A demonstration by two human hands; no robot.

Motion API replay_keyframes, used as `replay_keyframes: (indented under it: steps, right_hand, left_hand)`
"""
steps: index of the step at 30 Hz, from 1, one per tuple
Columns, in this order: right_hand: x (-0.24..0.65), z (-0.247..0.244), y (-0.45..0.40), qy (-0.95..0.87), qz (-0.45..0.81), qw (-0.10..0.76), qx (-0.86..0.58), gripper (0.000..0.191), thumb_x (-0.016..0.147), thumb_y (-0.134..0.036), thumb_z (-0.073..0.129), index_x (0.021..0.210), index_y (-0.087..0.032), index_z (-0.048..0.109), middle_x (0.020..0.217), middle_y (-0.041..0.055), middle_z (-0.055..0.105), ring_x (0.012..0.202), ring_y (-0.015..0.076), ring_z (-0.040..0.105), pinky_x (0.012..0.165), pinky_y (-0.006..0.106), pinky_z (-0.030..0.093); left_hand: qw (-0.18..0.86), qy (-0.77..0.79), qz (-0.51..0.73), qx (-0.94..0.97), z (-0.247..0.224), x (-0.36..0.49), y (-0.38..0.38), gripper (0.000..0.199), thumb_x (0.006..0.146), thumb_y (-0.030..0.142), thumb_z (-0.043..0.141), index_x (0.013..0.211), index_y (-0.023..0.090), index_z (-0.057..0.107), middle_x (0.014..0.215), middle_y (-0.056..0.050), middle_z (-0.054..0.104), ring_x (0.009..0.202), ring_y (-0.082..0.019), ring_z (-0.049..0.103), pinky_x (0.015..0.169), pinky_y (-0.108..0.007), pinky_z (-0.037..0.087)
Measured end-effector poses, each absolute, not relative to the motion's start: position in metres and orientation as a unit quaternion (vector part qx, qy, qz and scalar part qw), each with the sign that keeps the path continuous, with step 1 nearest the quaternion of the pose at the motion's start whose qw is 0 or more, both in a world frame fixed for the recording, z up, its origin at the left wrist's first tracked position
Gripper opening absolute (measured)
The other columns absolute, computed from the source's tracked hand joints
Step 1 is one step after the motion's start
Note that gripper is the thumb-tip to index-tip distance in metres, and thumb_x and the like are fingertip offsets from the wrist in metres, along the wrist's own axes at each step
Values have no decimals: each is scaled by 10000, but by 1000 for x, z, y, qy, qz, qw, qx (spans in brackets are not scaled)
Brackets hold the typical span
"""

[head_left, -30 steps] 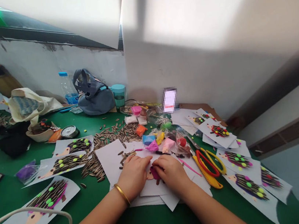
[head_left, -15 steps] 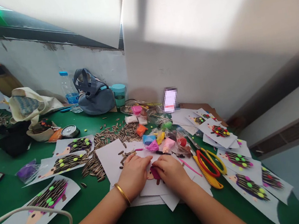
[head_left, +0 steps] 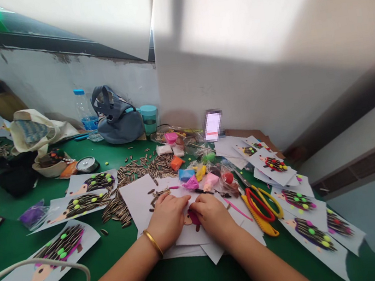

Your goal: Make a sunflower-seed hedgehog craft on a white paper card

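Both hands rest over a white sheet (head_left: 192, 239) that bears a small hedgehog figure (head_left: 194, 218) of pink and magenta clay. My left hand (head_left: 169, 220), with a gold bangle at the wrist, lies on the sheet at the figure's left, fingers bent together; what they may hold is hidden. At the figure's right edge, my right hand (head_left: 213, 213) has thumb and fingers pinched over the magenta part, and whatever is between them is too small to make out. Loose sunflower seeds (head_left: 154, 198) lie just beyond my left hand.
A seed pile (head_left: 117, 211) and finished hedgehog pictures (head_left: 61, 251) lie left. Bagged clay (head_left: 210, 181) is ahead, scissors (head_left: 259, 202) and a yellow cutter (head_left: 267, 227) right, with more pictures (head_left: 312, 234) beyond. A bottle (head_left: 87, 117), blue bag (head_left: 120, 122) and phone (head_left: 213, 125) stand behind.
My right hand's fingers have shifted slightly over the magenta part. My left hand has stayed in place.
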State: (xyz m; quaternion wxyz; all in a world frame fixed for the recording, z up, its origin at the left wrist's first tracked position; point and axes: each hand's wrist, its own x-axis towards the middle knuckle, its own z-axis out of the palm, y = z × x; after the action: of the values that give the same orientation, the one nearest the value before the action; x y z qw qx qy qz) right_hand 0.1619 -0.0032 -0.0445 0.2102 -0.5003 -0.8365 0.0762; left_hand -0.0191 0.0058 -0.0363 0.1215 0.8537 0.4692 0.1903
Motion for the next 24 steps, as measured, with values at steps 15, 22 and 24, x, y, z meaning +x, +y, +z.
replay_keyframes:
  steps: [15,22,24]
  right_hand:
    - [170,-46,-5,-818,131,242,-505,202,886,-116,585,1005,-214,715,920,55,658,905,204,596,811,301,468]
    - [165,-42,-6,-822,130,232,-503,170,883,-115,593,916,-198,738,866,52,655,859,199,597,784,296,462]
    - [167,-42,-7,-820,131,245,-501,180,899,-140,575,975,-195,728,897,61,660,884,207,596,801,309,466]
  left_hand:
    - [142,477,184,848,-33,-20,8,456,840,30,463,1215,237,618,1030,-45,734,985,-216,643,1021,-437,376]
    - [155,472,197,845,-33,-19,8,483,813,14,444,1203,230,628,1047,-44,736,991,-220,638,1029,-456,394]
    - [177,474,231,831,-32,-21,12,503,785,-6,433,1186,218,636,1077,-51,722,1004,-215,633,1000,-427,436]
